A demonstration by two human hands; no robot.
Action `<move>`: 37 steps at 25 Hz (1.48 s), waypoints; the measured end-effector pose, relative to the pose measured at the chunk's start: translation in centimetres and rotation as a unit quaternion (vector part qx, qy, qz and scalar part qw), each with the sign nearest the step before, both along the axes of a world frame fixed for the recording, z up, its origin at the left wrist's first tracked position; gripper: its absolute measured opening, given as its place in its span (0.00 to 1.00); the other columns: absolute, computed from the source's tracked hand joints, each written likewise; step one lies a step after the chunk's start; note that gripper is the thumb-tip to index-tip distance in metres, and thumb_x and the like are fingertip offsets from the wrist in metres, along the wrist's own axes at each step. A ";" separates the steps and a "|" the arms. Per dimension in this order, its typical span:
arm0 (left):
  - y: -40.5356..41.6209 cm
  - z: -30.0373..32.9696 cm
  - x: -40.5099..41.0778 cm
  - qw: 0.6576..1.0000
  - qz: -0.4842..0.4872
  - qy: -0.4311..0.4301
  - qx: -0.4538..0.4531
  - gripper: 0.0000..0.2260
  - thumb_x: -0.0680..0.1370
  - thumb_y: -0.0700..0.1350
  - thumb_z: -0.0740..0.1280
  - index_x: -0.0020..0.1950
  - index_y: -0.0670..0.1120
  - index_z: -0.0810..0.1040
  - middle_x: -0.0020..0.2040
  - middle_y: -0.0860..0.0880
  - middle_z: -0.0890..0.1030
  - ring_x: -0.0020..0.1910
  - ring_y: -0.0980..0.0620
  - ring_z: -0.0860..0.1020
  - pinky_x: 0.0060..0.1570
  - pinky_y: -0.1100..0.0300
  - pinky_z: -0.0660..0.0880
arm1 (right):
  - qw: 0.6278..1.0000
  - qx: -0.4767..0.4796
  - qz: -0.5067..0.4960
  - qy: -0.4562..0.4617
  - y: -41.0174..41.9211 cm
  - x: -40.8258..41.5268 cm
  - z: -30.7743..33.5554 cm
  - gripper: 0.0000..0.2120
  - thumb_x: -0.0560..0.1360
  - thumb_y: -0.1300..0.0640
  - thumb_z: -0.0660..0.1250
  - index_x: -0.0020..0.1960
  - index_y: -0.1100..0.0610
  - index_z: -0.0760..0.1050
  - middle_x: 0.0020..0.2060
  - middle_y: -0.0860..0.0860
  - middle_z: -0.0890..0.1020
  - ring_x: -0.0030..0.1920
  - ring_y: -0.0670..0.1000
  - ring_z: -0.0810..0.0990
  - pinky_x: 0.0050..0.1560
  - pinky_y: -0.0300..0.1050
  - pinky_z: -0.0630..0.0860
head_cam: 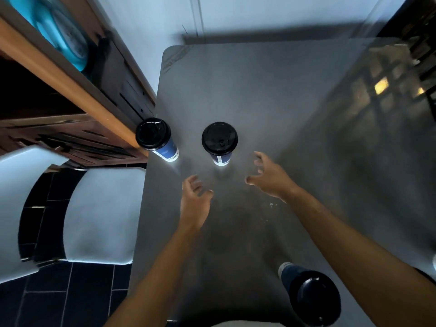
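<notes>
Three blue paper cups with black lids stand upright on a grey metal table (pixel 271 95). One cup (pixel 155 139) is at the table's left edge, a second cup (pixel 220 142) stands in the middle, and a third cup (pixel 309 293) is near the front edge under my right forearm. My left hand (pixel 194 199) hovers just in front of the middle cup and to its left, fingers loosely spread, holding nothing. My right hand (pixel 269 175) hovers to the right of that cup, fingers spread and slightly curved, also apart from it.
A wooden shelf unit (pixel 70 90) rises left of the table, with a blue object (pixel 59 31) on top. Two white chairs (pixel 103 215) stand on the dark tiled floor at the left. A pale wall lies beyond the table's far edge.
</notes>
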State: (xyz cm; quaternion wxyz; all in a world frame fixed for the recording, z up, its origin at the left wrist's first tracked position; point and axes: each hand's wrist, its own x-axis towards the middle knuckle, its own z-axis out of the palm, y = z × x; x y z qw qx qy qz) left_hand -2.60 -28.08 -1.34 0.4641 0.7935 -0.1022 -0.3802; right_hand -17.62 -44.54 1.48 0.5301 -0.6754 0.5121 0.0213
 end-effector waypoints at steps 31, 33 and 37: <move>12.0 6.2 -24.0 0.895 -0.386 -0.203 -0.094 0.32 0.71 0.23 0.61 0.73 0.41 0.71 0.69 0.38 0.74 0.70 0.40 0.72 0.73 0.47 0.67 | 0.975 -0.151 0.097 -0.135 18.4 -26.0 1.6 0.32 0.63 0.60 0.69 0.60 0.35 0.67 0.61 0.49 0.74 0.61 0.54 0.78 0.62 0.58 0.77; 12.2 6.2 -24.8 0.906 -0.358 -0.213 -0.078 0.29 0.74 0.24 0.61 0.74 0.42 0.72 0.68 0.38 0.76 0.69 0.40 0.74 0.71 0.44 0.69 | 0.970 -0.148 0.109 -0.158 18.4 -26.2 1.5 0.27 0.64 0.53 0.70 0.60 0.40 0.68 0.58 0.50 0.77 0.57 0.56 0.80 0.57 0.61 0.78; 12.5 6.0 -26.0 0.928 -0.318 -0.172 -0.092 0.27 0.78 0.33 0.62 0.74 0.55 0.69 0.70 0.53 0.75 0.67 0.59 0.74 0.69 0.60 0.71 | 0.973 -0.117 0.112 -0.165 17.0 -26.3 2.1 0.25 0.70 0.58 0.70 0.64 0.46 0.70 0.57 0.51 0.80 0.56 0.55 0.81 0.58 0.56 0.79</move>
